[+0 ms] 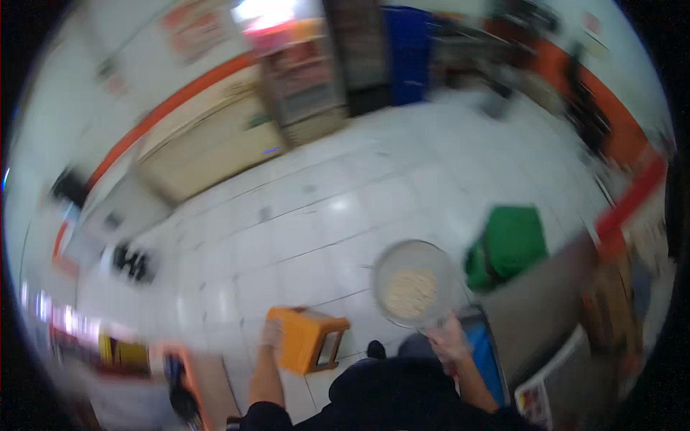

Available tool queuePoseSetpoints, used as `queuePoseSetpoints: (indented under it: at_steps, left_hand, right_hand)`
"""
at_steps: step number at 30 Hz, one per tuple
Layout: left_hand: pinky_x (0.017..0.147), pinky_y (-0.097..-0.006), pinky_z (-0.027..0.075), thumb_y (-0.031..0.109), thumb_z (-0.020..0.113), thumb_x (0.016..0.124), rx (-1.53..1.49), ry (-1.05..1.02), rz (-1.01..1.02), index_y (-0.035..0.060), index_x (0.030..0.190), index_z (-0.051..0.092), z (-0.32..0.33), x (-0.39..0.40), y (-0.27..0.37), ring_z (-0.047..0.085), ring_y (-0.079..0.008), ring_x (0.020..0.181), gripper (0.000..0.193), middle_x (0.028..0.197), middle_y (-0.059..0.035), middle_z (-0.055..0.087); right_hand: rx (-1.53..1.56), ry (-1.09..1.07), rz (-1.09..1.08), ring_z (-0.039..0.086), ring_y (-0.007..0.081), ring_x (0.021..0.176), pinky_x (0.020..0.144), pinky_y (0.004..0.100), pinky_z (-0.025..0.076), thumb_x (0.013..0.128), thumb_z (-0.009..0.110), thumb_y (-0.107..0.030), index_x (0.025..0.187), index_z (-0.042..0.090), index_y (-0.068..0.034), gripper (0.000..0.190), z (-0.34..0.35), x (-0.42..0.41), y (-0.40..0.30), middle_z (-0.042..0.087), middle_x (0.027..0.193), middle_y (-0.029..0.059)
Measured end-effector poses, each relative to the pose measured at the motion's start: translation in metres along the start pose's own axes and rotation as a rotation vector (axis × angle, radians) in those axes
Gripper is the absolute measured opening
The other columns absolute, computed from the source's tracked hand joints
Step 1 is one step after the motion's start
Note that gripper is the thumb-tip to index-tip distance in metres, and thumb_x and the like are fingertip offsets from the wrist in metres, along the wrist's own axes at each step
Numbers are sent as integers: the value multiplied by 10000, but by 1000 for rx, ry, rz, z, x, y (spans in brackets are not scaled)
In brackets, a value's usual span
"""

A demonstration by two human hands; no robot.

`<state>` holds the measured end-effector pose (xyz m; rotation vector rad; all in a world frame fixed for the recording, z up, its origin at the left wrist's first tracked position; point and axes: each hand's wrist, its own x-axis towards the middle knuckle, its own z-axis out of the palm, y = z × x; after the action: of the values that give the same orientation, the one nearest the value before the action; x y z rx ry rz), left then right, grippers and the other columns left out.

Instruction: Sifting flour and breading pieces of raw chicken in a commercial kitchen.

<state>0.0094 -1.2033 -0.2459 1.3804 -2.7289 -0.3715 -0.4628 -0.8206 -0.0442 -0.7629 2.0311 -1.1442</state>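
My right hand point(450, 340) is closed on the handle of a round sieve point(448, 264), held out over the tiled floor. Pale pieces of food point(412, 293) lie in the sieve; blur hides what kind they are. My left hand point(272, 334) is at the left edge of an orange plastic stool point(302, 339), which appears tilted. The blur does not show whether its fingers grip the stool or only overlap it in the view.
A green bag or covered bundle point(515, 245) stands beside a grey table point(544, 307) at right, with a blue surface point(485, 350) near my right forearm. A chest freezer point(215, 145) and a display cooler point(307, 75) line the far wall. An orange-rimmed container point(197, 385) is at lower left.
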Motion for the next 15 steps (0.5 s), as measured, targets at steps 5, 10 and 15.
queuePoseSetpoints:
  at_steps: [5,10,15]
  left_hand:
    - [658,-293,476,356,563,949,-1196,22,-290,81,1209,559,-135,350,251,603,-165,784,378,987,-54,615]
    - [752,-304,509,298,565,962,-1117,-495,9,57,1259,537,-24,431,335,597,-153,879,384,1103,-75,629]
    - [813,-401,494,327,498,962,-712,-1012,-57,80,1288,542,64,440,341,606,-236,1039,411,1126,-88,637]
  right_hand:
    - [496,296,-164,608,259,986,853,373,516,849,666,-106,1462,242,-47,747,-42,95,30,621,1098,130]
    - [554,348,93,514,205,1163,929,326,469,848,683,-129,1505,195,-70,821,-108,168,58,518,1301,143]
    - [427,494,-7,485,220,1217,1006,325,420,836,726,-171,1520,179,-75,881,-187,272,69,477,1345,160]
